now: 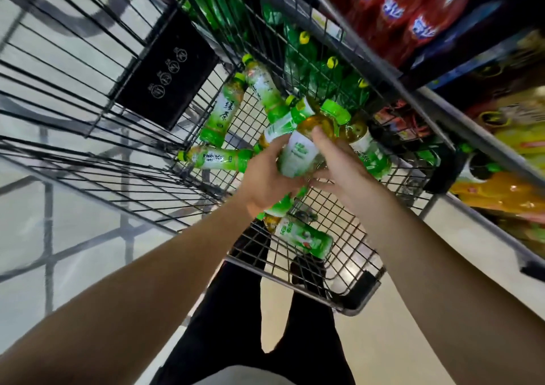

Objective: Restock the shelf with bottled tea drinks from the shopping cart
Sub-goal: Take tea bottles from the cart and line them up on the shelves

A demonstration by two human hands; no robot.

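Both hands reach into the shopping cart (295, 269). The left hand (265, 178) and right hand (339, 163) curl their fingers around upright tea bottles (298, 154) at the cart's centre; loose bottles (219, 113) lie toward 11 o'clock. Grip each label firmly before lifting toward the shelf (442, 104) at 2 o'clock.

Wire cart (348, 269) stands on pale floor (392, 340), beside the shelf (442, 101). Green-labelled tea bottles (218, 116) lie flat on the cart's mesh bottom. Shelf carries red-labelled bottles (392, 10).
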